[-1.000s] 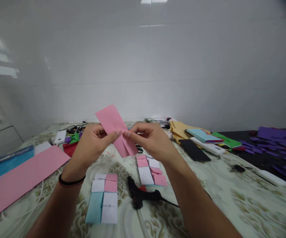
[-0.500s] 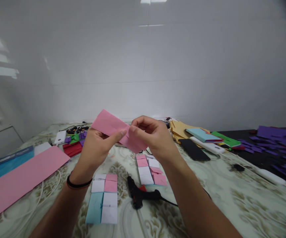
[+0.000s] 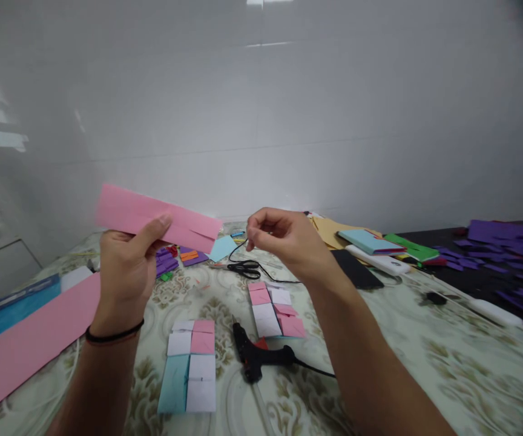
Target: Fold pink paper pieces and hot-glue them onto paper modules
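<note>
A folded pink paper strip [image 3: 123,206] is pinched between the thumb and fingers of my left hand [image 3: 128,263], raised above the table and slanting down to the right. A slit or fold edge shows near its right end. My right hand [image 3: 289,242] is apart from the strip, thumb and fingertips pressed together; whether something small is between them is hidden. Below lie two folded-paper panels, one of white, pink and blue squares [image 3: 187,366], the other of pink and white ones [image 3: 270,310]. A black glue gun [image 3: 252,354] rests between them.
Black-handled scissors [image 3: 244,268] lie behind my hands, near purple paper pieces [image 3: 166,261]. A long pink sheet [image 3: 29,345] covers the left side. At right are a dark phone [image 3: 356,269], folded blue paper [image 3: 370,241] and purple strips [image 3: 506,254]. A wall stands behind.
My left hand has carried the pink strip left, away from my right hand. My right hand no longer touches the paper and stays in nearly the same place.
</note>
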`<state>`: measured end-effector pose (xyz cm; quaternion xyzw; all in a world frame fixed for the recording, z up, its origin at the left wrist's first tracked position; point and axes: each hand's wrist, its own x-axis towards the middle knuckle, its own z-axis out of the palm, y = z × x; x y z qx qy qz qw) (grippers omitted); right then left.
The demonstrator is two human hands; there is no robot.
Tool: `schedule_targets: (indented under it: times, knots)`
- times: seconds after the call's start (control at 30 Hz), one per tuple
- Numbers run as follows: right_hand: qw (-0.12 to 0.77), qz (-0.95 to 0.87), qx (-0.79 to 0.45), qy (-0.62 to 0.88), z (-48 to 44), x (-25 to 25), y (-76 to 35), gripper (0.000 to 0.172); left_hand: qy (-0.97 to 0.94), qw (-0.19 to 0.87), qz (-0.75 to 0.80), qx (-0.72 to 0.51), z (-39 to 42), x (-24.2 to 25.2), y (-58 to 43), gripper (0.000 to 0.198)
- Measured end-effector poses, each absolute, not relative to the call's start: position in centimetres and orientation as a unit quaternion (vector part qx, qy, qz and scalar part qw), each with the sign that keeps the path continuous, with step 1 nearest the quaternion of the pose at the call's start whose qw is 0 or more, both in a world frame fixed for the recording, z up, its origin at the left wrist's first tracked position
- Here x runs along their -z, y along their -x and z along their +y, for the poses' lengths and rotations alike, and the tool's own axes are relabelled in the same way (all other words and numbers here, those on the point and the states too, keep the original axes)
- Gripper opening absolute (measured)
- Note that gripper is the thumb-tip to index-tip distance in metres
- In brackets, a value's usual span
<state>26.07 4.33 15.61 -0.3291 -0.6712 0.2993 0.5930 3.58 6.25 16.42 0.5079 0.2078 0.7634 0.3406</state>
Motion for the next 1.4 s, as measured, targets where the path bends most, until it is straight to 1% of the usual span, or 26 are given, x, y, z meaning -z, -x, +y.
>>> schedule_targets:
  times: [0.13, 0.27, 0.37, 0.43, 0.5, 0.53, 0.57, 0.67, 0.77, 0.9, 1.03, 1.23, 1.4]
  knots:
    - [0.646, -0.648, -0.264, 0.304, 4.2, -15.6, -25.8, 0.011, -0.561, 0.313, 0.246, -0.726, 6.1, -15.9, -3.9, 0.014]
    - [0.638, -0.658, -0.283, 0.282, 3.7, -15.3, -24.4, 0.015, -0.611, 0.365, 0.239, -0.660, 5.3, -14.6, -5.9, 0.016]
    - [0.630, -0.646, -0.320, 0.289, 3.7, -15.2, -24.1, 0.014, -0.637, 0.374, 0.255, -0.624, 5.0, -14.5, -6.3, 0.018]
    - [0.623, -0.649, -0.321, 0.296, 3.8, -15.2, -24.5, 0.014, -0.649, 0.365, 0.278, -0.606, 5.0, -14.9, -5.6, 0.025]
    - [0.606, -0.671, -0.296, 0.309, 3.9, -15.4, -24.9, 0.011, -0.656, 0.349, 0.276, -0.610, 5.0, -15.6, -4.5, 0.046]
    - [0.594, -0.686, -0.276, 0.317, 3.9, -15.4, -25.1, 0.009, -0.664, 0.333, 0.268, -0.614, 5.0, -15.9, -3.8, 0.044]
    - [0.579, -0.702, -0.259, 0.324, 3.9, -15.5, -25.3, 0.006, -0.678, 0.322, 0.278, -0.600, 4.9, -16.3, -3.3, 0.035]
    - [0.540, -0.729, -0.240, 0.345, 3.6, -15.6, -25.4, 0.003, -0.739, 0.259, 0.351, -0.512, 4.8, -16.9, -2.4, 0.018]
    - [0.526, -0.736, -0.229, 0.361, 3.3, -15.7, -25.2, 0.004, -0.772, 0.203, 0.367, -0.478, 4.7, -16.8, -2.7, 0.010]
    - [0.533, -0.750, -0.172, 0.353, 3.1, -15.7, -24.9, 0.004, -0.786, 0.170, 0.352, -0.479, 4.5, -16.6, -3.5, 0.010]
    - [0.535, -0.762, -0.149, 0.333, 3.1, -15.5, -24.7, 0.006, -0.798, 0.165, 0.343, -0.468, 4.1, -16.6, -4.0, 0.010]
    - [0.527, -0.764, -0.169, 0.332, 3.1, -15.5, -24.6, 0.008, -0.803, 0.181, 0.336, -0.458, 3.9, -16.6, -4.3, 0.011]
    - [0.507, -0.767, -0.212, 0.332, 3.3, -15.7, -24.6, 0.006, -0.804, 0.178, 0.338, -0.456, 3.9, -16.7, -4.0, 0.013]
